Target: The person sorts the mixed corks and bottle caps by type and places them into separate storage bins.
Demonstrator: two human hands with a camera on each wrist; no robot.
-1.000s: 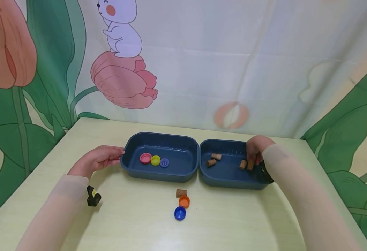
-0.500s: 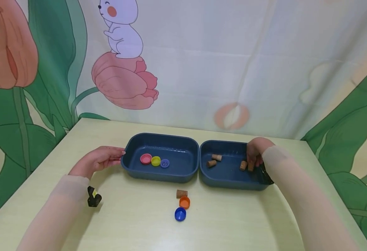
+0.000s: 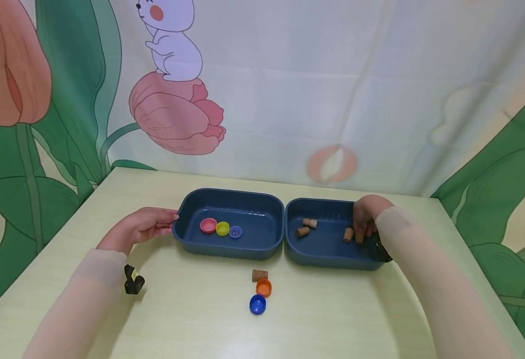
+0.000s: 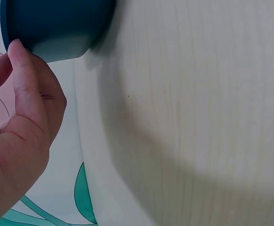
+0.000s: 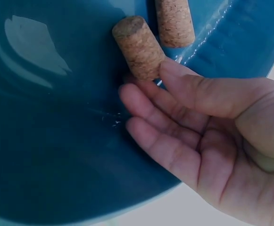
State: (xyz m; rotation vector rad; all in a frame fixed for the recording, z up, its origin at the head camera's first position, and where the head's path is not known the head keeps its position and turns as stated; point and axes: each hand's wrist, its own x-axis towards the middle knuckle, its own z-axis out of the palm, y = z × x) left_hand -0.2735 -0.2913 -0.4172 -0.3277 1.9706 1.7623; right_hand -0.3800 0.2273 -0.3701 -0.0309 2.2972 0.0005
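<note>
In the head view, my left hand (image 3: 143,227) is at the left end of the left navy box (image 3: 226,252). The left wrist view shows thumb and fingertip meeting at the rim of this box (image 4: 56,28). My right hand (image 3: 367,214) reaches into the right navy box (image 3: 330,262). Close up, the right hand (image 5: 207,127) pinches a cork (image 5: 140,49) between thumb and fingers, the other fingers loosely bent. A second cork (image 5: 174,23) lies just beside it. Two more corks, one of them here (image 3: 302,232), are in the box's left part.
Inside the left box lie a pink cap (image 3: 208,226), a yellow cap (image 3: 222,229) and a purple cap (image 3: 235,232). On the table in front are a cork (image 3: 260,275), an orange cap (image 3: 264,287) and a blue cap (image 3: 257,304). A printed curtain (image 3: 280,114) hangs behind.
</note>
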